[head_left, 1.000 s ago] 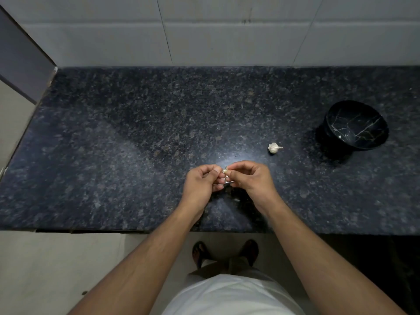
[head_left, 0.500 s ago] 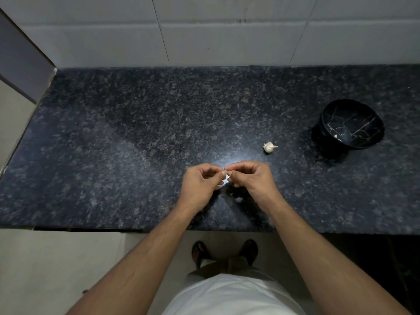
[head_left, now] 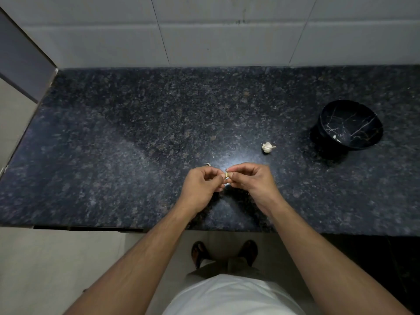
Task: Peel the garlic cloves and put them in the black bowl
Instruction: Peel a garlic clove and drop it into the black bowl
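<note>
**Peeling a garlic clove over a dark counter**

Both hands meet above the granite counter (head_left: pixel 113 178). The left hand (head_left: pixel 201 186) and right hand (head_left: pixel 252 180) pinch one small garlic clove (head_left: pixel 227 176) between curled fingertips. A partial garlic bulb (head_left: pixel 267 147) lies nearby. The black bowl (head_left: pixel 351 125), well to the right, seems to hold a few pale bits; most peeling likely remains.

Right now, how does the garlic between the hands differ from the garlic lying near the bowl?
The garlic clove is pinched between the left hand and right hand; the garlic bulb piece lies untouched on the countertop. The clove shows far less than the bulb piece. Both are pale.
</note>
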